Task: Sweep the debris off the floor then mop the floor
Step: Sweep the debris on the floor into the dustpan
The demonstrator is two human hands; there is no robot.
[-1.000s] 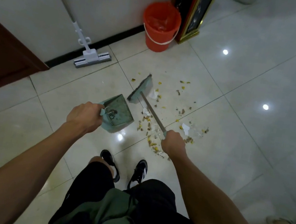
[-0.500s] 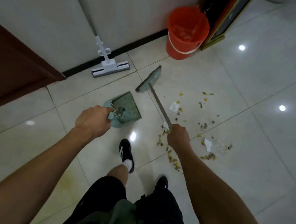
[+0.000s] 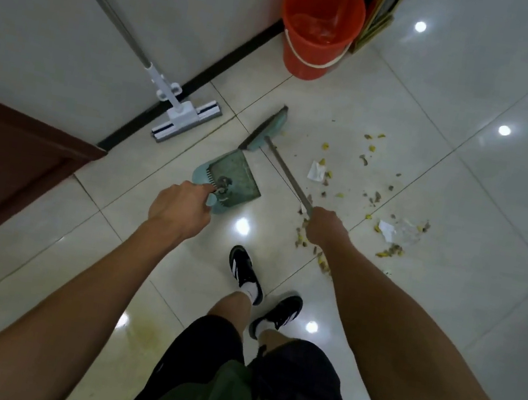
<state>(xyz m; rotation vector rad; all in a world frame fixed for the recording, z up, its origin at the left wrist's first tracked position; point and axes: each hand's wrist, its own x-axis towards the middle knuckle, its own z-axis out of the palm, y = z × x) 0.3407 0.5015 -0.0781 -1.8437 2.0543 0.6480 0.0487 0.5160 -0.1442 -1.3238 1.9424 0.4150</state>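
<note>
My left hand grips the handle of a teal dustpan, which hangs low over the pale tiles. My right hand holds the metal handle of a teal broom; the broom head is just beyond the dustpan's far corner. Debris of yellow and brown bits and white paper scraps lies scattered to the right of the broom handle and trails down past my right wrist. A white flat mop leans against the wall at the left.
An orange bucket with a red liner stands by the wall ahead, beside a dark gold-trimmed cabinet. A brown door is at the left. My feet in black shoes stand below the dustpan.
I have stepped left and forward. Broom head and dustpan have moved off the debris, which now lies to the right. Both hands keep their grips.
</note>
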